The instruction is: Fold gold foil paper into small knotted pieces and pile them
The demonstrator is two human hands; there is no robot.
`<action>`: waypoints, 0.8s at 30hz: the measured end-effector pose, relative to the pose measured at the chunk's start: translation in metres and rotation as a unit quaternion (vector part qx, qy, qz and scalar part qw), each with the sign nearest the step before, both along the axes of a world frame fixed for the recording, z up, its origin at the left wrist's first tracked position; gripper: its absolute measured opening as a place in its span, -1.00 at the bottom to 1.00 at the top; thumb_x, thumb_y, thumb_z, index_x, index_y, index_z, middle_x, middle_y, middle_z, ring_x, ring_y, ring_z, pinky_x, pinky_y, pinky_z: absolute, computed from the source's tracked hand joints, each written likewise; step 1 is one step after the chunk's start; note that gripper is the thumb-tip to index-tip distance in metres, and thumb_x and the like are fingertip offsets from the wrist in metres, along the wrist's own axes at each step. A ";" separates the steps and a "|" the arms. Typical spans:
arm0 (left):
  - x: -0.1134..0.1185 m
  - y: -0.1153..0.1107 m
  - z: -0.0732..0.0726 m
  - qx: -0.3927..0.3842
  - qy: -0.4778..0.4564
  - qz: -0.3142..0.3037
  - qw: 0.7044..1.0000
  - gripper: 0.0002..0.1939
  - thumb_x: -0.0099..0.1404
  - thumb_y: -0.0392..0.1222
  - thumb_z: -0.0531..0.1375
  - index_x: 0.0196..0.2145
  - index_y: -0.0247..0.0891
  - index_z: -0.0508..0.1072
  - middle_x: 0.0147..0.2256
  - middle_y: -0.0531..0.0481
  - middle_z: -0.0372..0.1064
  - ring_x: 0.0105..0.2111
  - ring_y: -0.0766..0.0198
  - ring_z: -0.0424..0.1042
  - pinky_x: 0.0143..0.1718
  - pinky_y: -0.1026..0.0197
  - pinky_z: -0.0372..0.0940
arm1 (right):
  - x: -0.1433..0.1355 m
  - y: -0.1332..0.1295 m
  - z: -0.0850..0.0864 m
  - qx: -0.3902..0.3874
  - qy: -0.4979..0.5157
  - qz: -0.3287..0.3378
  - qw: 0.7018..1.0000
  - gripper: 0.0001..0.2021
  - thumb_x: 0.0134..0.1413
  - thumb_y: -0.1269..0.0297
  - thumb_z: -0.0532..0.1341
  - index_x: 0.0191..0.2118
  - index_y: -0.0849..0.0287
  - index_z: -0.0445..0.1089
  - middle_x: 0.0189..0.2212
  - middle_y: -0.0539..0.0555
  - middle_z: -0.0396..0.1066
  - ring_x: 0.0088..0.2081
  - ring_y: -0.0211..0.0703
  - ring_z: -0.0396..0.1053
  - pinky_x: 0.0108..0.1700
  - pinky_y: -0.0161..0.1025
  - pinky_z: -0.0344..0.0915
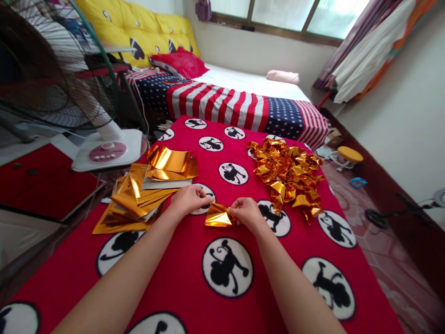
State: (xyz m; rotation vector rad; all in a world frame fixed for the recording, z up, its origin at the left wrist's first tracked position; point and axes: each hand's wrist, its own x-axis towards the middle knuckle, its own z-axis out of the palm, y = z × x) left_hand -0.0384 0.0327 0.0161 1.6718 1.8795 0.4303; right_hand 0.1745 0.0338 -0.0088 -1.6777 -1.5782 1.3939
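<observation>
A small folded sheet of shiny gold foil paper [218,217] lies low over the red cloth, between my two hands. My right hand [247,214] pinches its right edge between thumb and fingers. With fingers curled and tips together, my left hand [189,199] meets the sheet's upper left corner; the exact contact is small and hard to see. To the left sits a loose stack of flat gold foil papers [139,197], some showing pale undersides. On the right is a heap of folded, crumpled-looking gold foil pieces [287,169].
The table wears a red cloth [174,283] with round monkey prints. A white-based fan [107,146] stands left of it. Beyond the far edge is a bed with a flag-patterned cover [222,102]. A yellow-topped stool [350,154] is on the floor at right.
</observation>
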 end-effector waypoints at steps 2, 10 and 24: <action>0.008 -0.005 0.000 0.029 0.053 0.012 0.998 -0.65 -0.05 0.14 0.29 -0.37 -0.14 0.57 -0.46 0.04 0.49 -0.46 0.24 0.39 -0.51 0.28 0.06 | 0.000 -0.001 -0.001 0.003 0.002 -0.004 1.000 -0.90 -0.16 0.39 0.28 -0.57 0.19 0.34 -0.77 -0.06 0.37 -0.75 -0.33 0.27 -0.70 -0.46 0.16; 0.021 -0.021 -0.002 0.040 0.054 0.003 0.998 -0.48 0.31 0.24 -0.06 -0.39 -0.06 0.58 -0.27 0.03 0.54 -0.28 0.17 0.45 -0.38 0.25 0.13 | -0.001 -0.007 -0.001 0.032 0.011 -0.017 0.999 -0.89 -0.16 0.35 0.28 -0.55 0.18 0.32 -0.75 -0.05 0.38 -0.73 -0.31 0.31 -0.69 -0.46 0.14; 0.013 -0.025 -0.026 0.082 -0.110 0.029 0.990 -0.73 0.10 0.07 0.25 -0.37 -0.15 0.58 -0.49 0.06 0.48 -0.46 0.26 0.41 -0.47 0.29 0.16 | 0.008 -0.024 -0.011 0.193 0.109 -0.137 0.966 -0.54 -0.05 0.08 0.30 -0.03 0.19 0.38 -0.29 0.06 0.43 -0.58 -0.37 0.21 -0.52 -0.38 0.20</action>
